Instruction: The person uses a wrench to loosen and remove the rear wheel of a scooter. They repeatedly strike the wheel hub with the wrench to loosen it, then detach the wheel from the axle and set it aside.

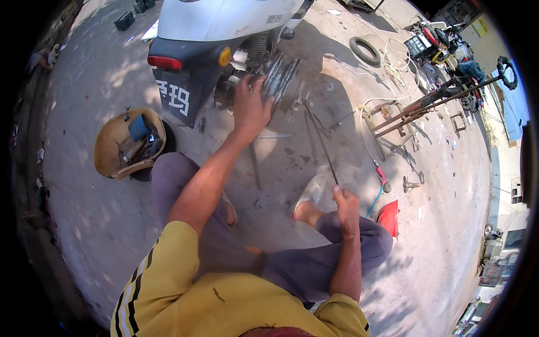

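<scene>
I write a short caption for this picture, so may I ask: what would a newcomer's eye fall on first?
First, the large white scooter at the top, with the person's left hand at its grey, rim-like part. Next, the long dark rod in the right hand, right of centre. Then, at left, the open tan tub with tools inside.

Yellow shirt (241,300), black-and-white sleeve stripes (133,289), white scooter (219,21), red taillight (164,62)

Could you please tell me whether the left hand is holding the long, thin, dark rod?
No, the long, thin, dark rod is in the right hand, not the left hand.
</scene>
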The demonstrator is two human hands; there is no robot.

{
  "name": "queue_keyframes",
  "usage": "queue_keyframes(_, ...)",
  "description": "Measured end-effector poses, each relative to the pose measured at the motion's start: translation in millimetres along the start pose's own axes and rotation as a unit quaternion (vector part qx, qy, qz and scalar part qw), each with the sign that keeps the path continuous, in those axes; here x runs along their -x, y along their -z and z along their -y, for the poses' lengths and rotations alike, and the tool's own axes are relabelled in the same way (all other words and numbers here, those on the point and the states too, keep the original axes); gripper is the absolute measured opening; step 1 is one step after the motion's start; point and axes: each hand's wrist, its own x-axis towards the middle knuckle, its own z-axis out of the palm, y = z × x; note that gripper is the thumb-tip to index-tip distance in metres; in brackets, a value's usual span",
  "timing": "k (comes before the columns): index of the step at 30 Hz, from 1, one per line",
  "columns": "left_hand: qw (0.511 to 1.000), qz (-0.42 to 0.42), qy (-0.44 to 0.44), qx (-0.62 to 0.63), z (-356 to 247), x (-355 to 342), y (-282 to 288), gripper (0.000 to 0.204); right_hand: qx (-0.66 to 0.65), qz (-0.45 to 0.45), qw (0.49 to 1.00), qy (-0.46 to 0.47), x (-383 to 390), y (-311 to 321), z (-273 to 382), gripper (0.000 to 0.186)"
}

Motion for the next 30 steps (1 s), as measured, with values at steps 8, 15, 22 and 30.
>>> queue_keyframes(8,0.982,0.055,-0.137,-0.114,-18.2,-19.1,1.2,0.056,-0.017,-0.009,1.0,0.024,6.4,0.9,11.8,0.047)
queue_keyframes(15,0.963,0.081,-0.205,-0.156,-0.1,11.2,18.2,0.057,-0.038,0.007,0.999,0.015,3.0,-0.6,9.8,0.049)
queue_keyframes(22,0.973,0.053,-0.201,-0.097,9.8,26.1,14.7,0.06,-0.005,-0.003,0.999,0.039,4.0,0.8,10.8,0.05)
queue_keyframes(30,0.996,0.024,-0.053,-0.071,-14.5,2.2,7.3,0.079,0.102,-0.036,0.994,0.036,3.5,3.4,13.5,0.056)
